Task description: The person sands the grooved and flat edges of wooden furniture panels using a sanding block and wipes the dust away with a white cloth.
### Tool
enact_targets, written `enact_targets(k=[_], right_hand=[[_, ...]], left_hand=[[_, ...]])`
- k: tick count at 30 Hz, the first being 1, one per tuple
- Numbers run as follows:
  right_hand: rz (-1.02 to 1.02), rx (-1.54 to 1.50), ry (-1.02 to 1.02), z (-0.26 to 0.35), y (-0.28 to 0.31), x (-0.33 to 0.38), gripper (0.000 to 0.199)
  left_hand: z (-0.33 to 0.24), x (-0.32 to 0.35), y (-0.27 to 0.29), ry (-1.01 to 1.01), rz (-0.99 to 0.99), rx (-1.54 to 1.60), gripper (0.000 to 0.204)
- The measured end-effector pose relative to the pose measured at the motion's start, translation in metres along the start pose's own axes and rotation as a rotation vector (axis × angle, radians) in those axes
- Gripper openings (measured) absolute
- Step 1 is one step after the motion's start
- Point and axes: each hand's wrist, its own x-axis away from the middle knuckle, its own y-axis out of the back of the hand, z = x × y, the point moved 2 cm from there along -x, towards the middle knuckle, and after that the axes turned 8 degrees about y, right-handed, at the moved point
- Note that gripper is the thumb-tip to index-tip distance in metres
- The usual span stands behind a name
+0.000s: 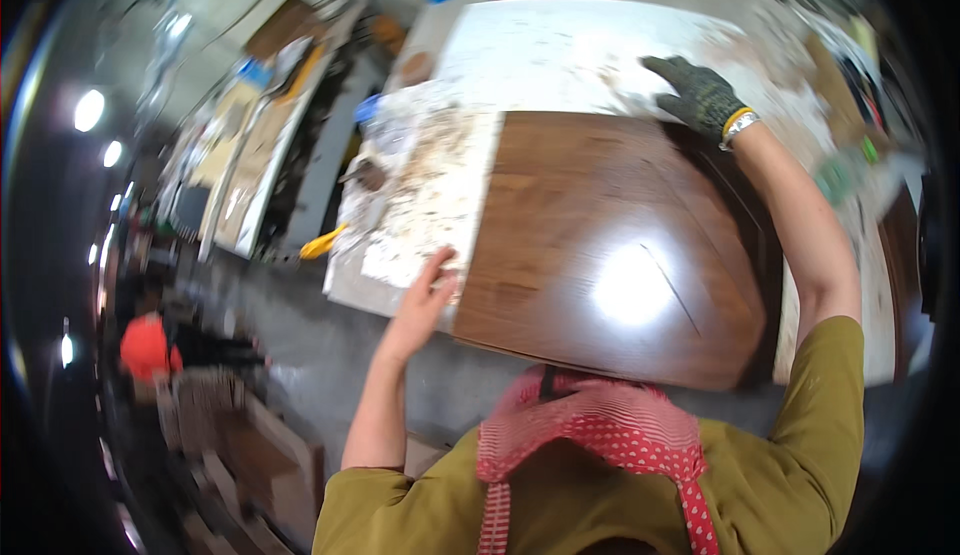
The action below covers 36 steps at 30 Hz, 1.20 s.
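The panel (600, 245) lies flat on the worktop (560, 50), a broad dark-brown sheet with a glossy face that throws back a hard glare from the lamp overhead. It covers most of the near part of the bench, with its near edge hanging just past the worktop's rim toward the person.

The left hand (425, 290), bare, rests with fingers spread and loose on the panel's left edge, where the wood meets a stained, paint-spattered board (430, 195). The right hand (700, 95), in a dark knit glove with a yellow cuff, lies flat and open on the far right corner of the panel. Neither hand is closed around anything; both press or steady from the edges.

I judge the panel stiff and fairly heavy, the sort of sheet that does not bend but swings awkwardly if taken from one side only. The glossy face looks slippery and easy to scratch or smudge, so the edges and corners are the sound places to take hold, one hand on each opposite side as they sit now. The glove should give the better grip; the bare palm may slide.

I see no open container close to the hands. The clutter along the far left bench is too blurred to tell what holds what.
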Motion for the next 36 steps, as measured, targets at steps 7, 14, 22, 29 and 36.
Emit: enact_targets(k=[7,14,22,29,36], right_hand=[[0.688,0.240,0.442,-0.126,-0.174,-0.129,0.054],[0.044,0.234,0.235,-0.328,-0.128,-0.042,0.028],[-0.262,-0.354,-0.217,-0.151,0.008,0.254,0.058],[-0.348,-0.751,-0.729,0.117,-0.024,0.362,0.065],[-0.641,-0.503,-0.773,0.123,-0.060,0.352,0.059]], left_hand=[[0.016,0.073,-0.029,0.038,0.132,0.211,0.078],[0.012,0.070,-0.041,-0.112,-0.143,0.031,0.068],[0.018,0.049,-0.040,-0.097,-0.003,0.044,0.093],[0.010,0.042,-0.044,-0.142,0.061,0.225,0.091],[0.009,0.039,-0.050,-0.145,-0.097,0.264,0.061]])
